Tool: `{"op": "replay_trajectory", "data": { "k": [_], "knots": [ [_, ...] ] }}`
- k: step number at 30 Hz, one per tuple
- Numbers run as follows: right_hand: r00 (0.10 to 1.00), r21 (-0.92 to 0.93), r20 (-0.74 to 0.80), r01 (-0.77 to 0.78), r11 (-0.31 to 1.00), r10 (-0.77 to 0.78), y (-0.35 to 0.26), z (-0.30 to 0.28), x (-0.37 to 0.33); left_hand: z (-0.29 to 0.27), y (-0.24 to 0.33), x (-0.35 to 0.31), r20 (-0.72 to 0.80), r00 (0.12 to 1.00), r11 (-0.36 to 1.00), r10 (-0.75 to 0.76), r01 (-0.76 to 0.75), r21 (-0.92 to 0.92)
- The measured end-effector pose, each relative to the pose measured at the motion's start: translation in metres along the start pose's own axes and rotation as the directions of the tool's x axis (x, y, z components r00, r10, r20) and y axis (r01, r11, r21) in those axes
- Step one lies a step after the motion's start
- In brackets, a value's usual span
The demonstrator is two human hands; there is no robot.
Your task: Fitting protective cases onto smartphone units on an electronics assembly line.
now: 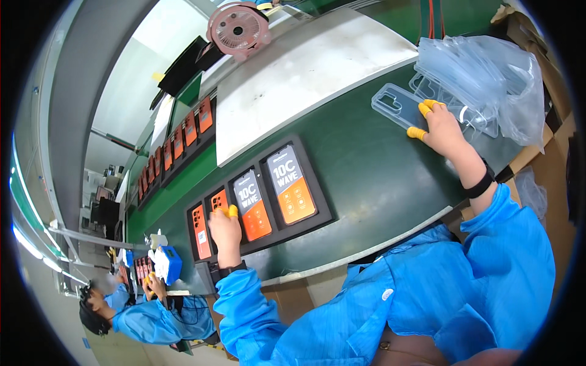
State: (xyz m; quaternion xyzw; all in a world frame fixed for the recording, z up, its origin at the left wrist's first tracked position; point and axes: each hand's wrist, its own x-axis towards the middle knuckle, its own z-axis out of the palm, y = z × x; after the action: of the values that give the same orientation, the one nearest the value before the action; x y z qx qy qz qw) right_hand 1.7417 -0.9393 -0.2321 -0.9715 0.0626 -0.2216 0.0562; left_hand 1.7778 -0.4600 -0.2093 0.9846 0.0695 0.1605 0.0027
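1. Right hand [444, 131]: pinching the case [410, 111], which reaches leftward, long axis leading off the fingertips.
2. Left hand [225, 232]: nearer the phone [218, 200], fingers bent over it; I can't tell whether they grip.
3. Around that phone: the tray [324, 210].

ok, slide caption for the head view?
Right hand holding a clear plastic phone case, left hand at an orange rectangular phone in a black rectangular four-slot tray.

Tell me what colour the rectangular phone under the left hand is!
The phone looks orange; see head view.
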Motion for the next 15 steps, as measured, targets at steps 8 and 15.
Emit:
{"op": "replay_trajectory", "data": {
  "k": [8,15],
  "knots": [
    [0.878,0.169,-0.479,0.111,0.979,-0.017,0.009,-0.050,0.023,-0.012,-0.071,-0.007,0.101,0.971,0.972,-0.217,0.204,0.120],
    [0.979,0.064,-0.175,0.117,0.991,-0.104,0.031,-0.021,0.014,0.005,-0.046,-0.027,-0.064,0.998,0.960,-0.012,0.029,0.279]
  ]
}}
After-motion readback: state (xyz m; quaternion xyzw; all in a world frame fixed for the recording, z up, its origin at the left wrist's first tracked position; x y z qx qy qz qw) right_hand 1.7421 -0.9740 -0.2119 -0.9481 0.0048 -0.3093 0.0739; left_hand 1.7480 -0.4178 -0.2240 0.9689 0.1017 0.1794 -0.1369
